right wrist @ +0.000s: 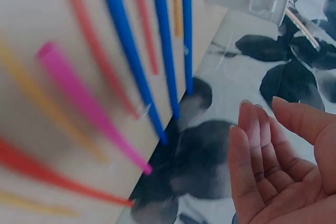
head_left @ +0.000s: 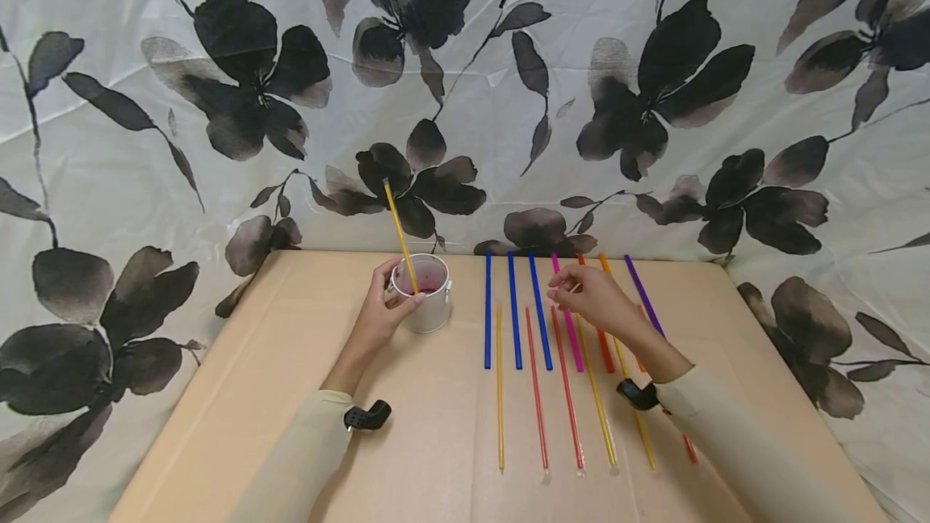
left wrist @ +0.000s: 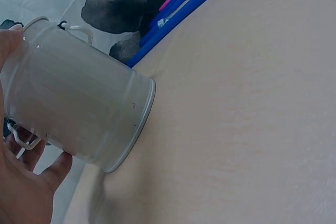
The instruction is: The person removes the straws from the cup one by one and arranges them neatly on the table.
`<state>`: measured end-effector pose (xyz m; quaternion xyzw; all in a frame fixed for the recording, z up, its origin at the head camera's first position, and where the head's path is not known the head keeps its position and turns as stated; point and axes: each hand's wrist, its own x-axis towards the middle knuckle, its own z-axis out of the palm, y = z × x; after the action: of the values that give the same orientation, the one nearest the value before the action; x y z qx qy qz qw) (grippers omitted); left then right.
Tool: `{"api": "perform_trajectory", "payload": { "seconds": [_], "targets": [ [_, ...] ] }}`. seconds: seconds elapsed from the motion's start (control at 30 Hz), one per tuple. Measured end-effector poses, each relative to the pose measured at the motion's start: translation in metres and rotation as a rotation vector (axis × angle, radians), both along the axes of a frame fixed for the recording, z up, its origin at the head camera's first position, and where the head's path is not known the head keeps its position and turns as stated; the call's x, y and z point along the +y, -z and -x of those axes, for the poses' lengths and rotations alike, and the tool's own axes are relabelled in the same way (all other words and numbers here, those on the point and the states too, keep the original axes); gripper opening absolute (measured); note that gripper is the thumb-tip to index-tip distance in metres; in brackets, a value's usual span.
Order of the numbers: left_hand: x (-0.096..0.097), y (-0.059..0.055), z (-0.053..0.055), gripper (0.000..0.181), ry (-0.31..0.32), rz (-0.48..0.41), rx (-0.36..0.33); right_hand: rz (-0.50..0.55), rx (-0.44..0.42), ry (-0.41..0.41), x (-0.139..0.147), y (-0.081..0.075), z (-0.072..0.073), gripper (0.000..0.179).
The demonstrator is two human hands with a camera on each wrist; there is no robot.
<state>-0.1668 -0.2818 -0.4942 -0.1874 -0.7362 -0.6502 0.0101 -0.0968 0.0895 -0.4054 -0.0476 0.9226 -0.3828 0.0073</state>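
Note:
My left hand grips a small white metal bucket from its left side, with the thumb near the front rim. The bucket's small side handles show in the left wrist view, its base close to the table. A thin yellow stick leans inside the bucket and rises well above the rim. Over the row of straws is my right hand, fingers loosely bent and holding nothing. Below it lie a pink straw and a thick red straw. Blue straws lie to its left, a purple straw to its right.
Thin red sticks and thin yellow sticks lie nearer the front, roughly parallel to the straws. The light wooden table ends at the back against a white cloth with dark flowers.

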Motion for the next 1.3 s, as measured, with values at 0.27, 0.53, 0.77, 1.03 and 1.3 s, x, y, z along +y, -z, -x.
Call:
{"api": "perform_trajectory", "payload": {
  "seconds": [0.27, 0.53, 0.77, 1.03, 1.3],
  "targets": [
    [0.0, -0.026, -0.015, 0.078, 0.026, 0.002, -0.027, 0.092, 0.055, -0.027, -0.042, -0.003, 0.025, 0.025],
    [-0.003, -0.028, -0.02, 0.078, 0.039, 0.005, -0.035, 0.185, 0.101, -0.071, -0.081, -0.003, 0.048, 0.024],
    [-0.005, -0.028, -0.021, 0.079, 0.044, 0.004, -0.036, 0.304, 0.094, -0.131, -0.113, -0.003, 0.065, 0.028],
    [-0.007, -0.028, -0.023, 0.078, 0.055, -0.007, -0.042, 0.381, 0.102, -0.185, -0.143, 0.003, 0.086, 0.032],
    [-0.008, -0.028, -0.023, 0.078, 0.068, -0.001, -0.029, 0.387, 0.113, -0.225, -0.168, 0.006, 0.1, 0.029]
  ]
}}
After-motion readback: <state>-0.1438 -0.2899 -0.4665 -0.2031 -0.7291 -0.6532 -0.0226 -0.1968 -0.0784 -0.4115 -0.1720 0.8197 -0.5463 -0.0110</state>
